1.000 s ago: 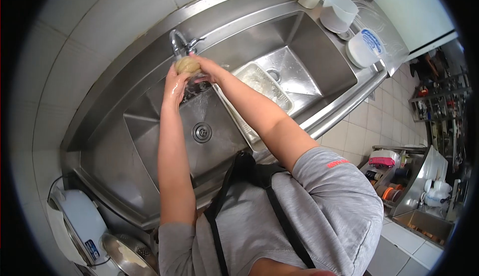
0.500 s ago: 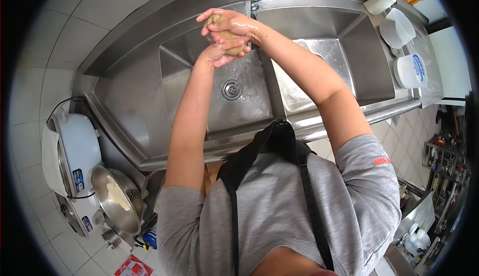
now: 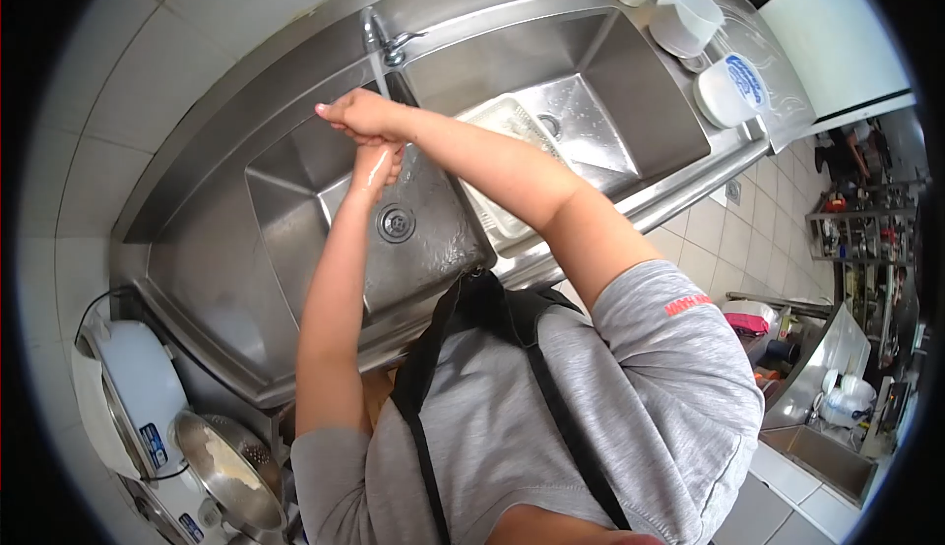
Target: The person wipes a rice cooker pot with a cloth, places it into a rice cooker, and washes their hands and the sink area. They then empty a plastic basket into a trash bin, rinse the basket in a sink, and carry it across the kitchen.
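Note:
Over the left sink basin [image 3: 281,205], my right hand [image 3: 362,115] is closed, with its thumb side toward the left. Just below and touching it, my left hand [image 3: 377,163] is also closed, its fingers curled, and its wrist shines wet. The soft tan lump seen between my hands a moment earlier is hidden now, so I cannot make out what they hold. Behind my hands stands the faucet [image 3: 372,33], with a stream of water coming down by my right hand. A round drain [image 3: 397,222] shows in the wet basin floor.
A whitish shallow tray [image 3: 507,220] lies in the right sink basin [image 3: 645,112], partly under my right forearm. White tubs [image 3: 686,18] stand on the right-hand counter. At lower left are a metal colander [image 3: 228,466] with pale food inside and a light-blue lidded appliance [image 3: 148,373].
My spread fingers have closed, and the tan lump has gone out of sight. Both hands have turned and come closer together. The camera view has shifted and tilted.

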`<action>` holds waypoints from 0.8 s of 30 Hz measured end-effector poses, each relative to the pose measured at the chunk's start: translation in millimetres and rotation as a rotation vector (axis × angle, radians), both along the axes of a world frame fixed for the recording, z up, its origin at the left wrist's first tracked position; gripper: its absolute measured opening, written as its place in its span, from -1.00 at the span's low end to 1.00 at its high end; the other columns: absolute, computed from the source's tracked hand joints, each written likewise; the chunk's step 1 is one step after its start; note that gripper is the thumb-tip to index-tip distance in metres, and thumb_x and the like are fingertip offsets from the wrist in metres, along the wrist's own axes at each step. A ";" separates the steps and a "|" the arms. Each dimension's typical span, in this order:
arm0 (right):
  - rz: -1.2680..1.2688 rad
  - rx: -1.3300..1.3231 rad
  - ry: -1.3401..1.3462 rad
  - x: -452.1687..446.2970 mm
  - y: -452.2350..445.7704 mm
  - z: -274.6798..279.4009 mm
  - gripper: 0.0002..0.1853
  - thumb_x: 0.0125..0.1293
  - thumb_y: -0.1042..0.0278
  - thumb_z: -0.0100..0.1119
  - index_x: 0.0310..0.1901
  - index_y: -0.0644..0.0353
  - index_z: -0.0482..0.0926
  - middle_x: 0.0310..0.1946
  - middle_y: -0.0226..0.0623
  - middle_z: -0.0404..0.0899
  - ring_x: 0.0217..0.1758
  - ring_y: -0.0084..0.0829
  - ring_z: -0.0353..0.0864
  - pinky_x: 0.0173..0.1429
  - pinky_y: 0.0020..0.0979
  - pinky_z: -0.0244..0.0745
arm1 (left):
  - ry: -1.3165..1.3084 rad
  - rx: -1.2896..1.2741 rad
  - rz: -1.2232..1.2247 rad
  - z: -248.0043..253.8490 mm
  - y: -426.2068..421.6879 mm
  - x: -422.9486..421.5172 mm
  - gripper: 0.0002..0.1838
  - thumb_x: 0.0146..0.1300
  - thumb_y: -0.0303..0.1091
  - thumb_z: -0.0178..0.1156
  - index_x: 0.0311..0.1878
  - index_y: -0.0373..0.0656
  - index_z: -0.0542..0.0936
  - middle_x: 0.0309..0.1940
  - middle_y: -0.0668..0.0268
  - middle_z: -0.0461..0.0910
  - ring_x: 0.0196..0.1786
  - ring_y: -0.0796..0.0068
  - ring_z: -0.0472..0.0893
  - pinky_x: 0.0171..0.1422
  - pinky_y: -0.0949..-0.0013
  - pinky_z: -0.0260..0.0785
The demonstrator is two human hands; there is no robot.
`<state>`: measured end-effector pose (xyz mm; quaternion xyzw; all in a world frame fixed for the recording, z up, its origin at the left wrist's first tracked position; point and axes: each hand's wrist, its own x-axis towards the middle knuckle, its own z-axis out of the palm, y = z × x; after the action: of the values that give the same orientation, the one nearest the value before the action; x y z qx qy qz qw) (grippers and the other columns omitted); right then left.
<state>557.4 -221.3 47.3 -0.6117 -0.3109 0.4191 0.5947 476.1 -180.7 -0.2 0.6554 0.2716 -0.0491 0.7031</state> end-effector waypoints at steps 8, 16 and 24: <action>-0.418 0.119 0.003 72.1 -89.6 -70.4 -0.52 0.20 -0.10 -0.02 -0.16 0.23 0.51 -0.27 -0.24 0.53 -0.38 -0.43 0.52 -0.30 -0.41 0.42 | 0.120 0.394 -0.119 -47.8 -28.3 29.6 -0.66 -0.05 -0.16 0.31 -0.33 -0.23 0.53 -0.56 0.35 0.53 -0.64 0.62 0.44 -0.57 0.52 0.29; -1.842 0.266 0.027 340.0 -417.8 -75.2 -0.62 0.02 0.45 -0.03 -0.10 0.45 0.33 -0.27 0.05 0.47 -0.34 -0.18 0.55 -0.37 -0.27 0.50 | 0.173 0.266 0.163 -54.4 29.9 -66.2 -0.64 -0.09 -0.20 0.35 -0.28 -0.18 0.51 -0.57 0.44 0.47 -0.61 0.70 0.39 -0.62 0.62 0.16; -1.551 0.470 0.531 460.2 -474.0 -45.6 -0.59 0.14 0.60 -0.16 0.08 0.31 0.22 0.10 -0.09 0.18 0.16 -0.05 0.21 0.18 0.24 0.09 | 0.329 0.222 0.468 -64.3 48.3 -112.9 -0.65 -0.05 -0.20 0.32 -0.24 -0.15 0.49 -0.48 0.45 0.49 -0.56 0.68 0.43 -0.59 0.63 0.20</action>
<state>1017.6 -695.4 1.7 -0.3937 0.2669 -0.0528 0.8781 363.2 -132.3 -64.4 0.6311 0.5292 0.0388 0.5658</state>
